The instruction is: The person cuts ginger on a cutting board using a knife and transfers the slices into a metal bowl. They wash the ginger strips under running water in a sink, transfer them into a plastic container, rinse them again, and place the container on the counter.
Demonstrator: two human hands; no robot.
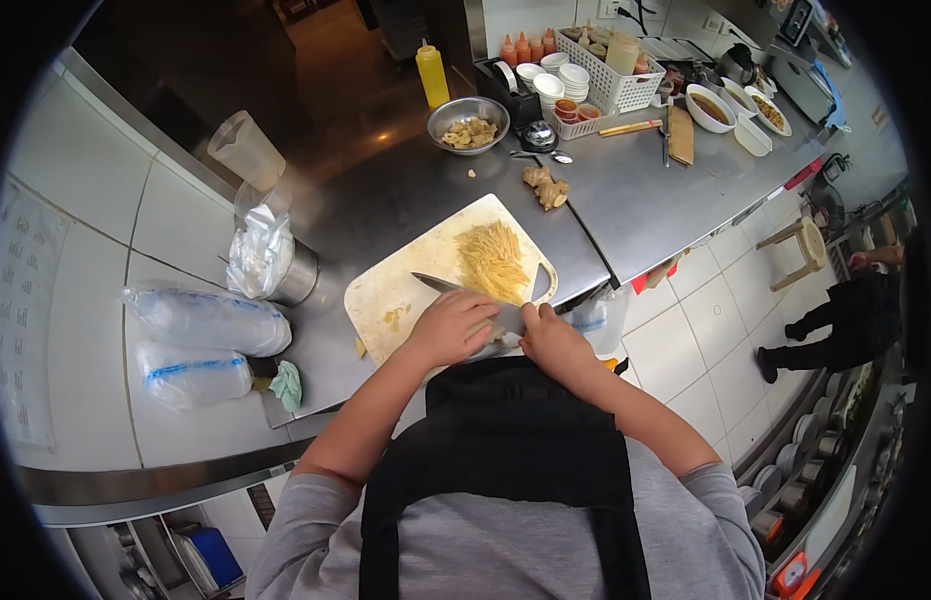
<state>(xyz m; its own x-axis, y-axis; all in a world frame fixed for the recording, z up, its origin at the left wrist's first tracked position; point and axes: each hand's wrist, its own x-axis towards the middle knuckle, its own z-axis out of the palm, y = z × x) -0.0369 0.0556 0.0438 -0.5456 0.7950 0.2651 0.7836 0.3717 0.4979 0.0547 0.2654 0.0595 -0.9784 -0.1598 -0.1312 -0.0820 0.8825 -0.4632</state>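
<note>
- strips (pixel 492 258) of what looks like ginger lie heaped on the right part of the cutting board (pixel 385 290), near the handle hole; we count that portion as done.
- a few small scraps (pixel 395 317) sit on the board's left part, apart from the heap.
- right hand (pixel 557 343): fingers curled, we judge clenched round the handle of the knife (pixel 433 282); the handle itself is covered.
- left hand (pixel 450 325): fingers bent over the blade; we can't tell whether they pin a piece underneath.
- knife lies across the board, tip pointing left, just beside the heap.
- left to do, by our read: the flat slices (pixel 468 134) in the metal bowl (pixel 465 107) beyond the board, not in strips yet.
- knobbly root (pixel 545 187) on the desk (pixel 355 220), past the board, looks uncut.
- we'd call it partway: cutting in hand, a good heap made, stock remaining.
</note>
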